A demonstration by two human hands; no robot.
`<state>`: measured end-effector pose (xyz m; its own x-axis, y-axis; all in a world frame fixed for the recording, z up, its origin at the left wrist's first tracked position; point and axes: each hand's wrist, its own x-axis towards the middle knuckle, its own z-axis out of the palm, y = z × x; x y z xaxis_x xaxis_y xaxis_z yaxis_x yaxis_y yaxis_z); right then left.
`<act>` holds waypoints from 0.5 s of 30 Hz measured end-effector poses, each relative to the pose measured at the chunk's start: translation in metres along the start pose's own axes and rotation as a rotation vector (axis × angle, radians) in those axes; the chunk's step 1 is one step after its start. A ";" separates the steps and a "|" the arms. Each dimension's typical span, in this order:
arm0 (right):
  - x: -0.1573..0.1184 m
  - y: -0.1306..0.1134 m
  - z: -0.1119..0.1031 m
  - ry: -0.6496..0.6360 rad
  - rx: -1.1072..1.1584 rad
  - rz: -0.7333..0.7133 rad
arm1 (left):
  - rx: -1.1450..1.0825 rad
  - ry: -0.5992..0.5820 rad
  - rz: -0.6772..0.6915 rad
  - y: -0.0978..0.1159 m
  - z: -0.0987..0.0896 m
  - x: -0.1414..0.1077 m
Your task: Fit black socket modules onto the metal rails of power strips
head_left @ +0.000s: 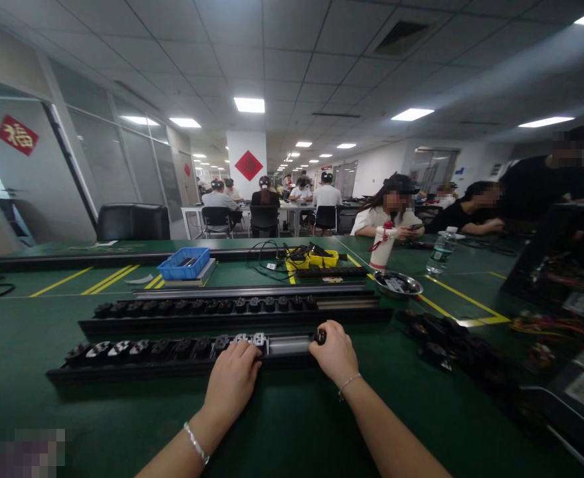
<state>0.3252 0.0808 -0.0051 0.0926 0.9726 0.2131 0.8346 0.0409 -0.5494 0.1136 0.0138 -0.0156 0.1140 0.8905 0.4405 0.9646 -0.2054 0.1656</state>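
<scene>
- Table: green surface, marked with yellow lines; bearings below are as the wearer sees it, 12 o'clock straight ahead.
- Near rail: black, lies crosswise under both hands. A row of socket modules runs from the left hand towards 9 o'clock; a bare silvery stretch lies at 3 o'clock of that hand.
- Second rail: at 12 o'clock of the near one, also bearing modules.
- Red pillar sign: at 12 o'clock, in the background; character not legible.
- Red door sign: towards 10 o'clock; reads "福".
- Left hand: fingers bent over the row's right-hand end, touching pale modules; cannot tell whether they grip one.
- Right hand: thumb and fingers closed in a pinch on one black module.
- Bottle: at 2 o'clock of the right hand; green label, wording illegible.
- Black module: at 10 o'clock of the right hand's middle, between thumb and fingertips, at the bare stretch's right end; seating cannot be determined.
- Cable tag: white, at 1 o'clock of the left hand; print unreadable.
</scene>
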 end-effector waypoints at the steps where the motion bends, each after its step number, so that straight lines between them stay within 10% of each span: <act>1: 0.001 0.001 -0.001 -0.003 0.002 0.005 | -0.003 -0.001 0.001 0.000 0.000 0.000; 15: 0.008 0.009 -0.002 -0.046 0.082 0.035 | -0.002 0.003 0.008 0.000 0.000 0.000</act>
<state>0.3345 0.0888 -0.0071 0.0948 0.9831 0.1564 0.7836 0.0232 -0.6208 0.1133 0.0140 -0.0158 0.1212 0.8876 0.4444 0.9632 -0.2135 0.1636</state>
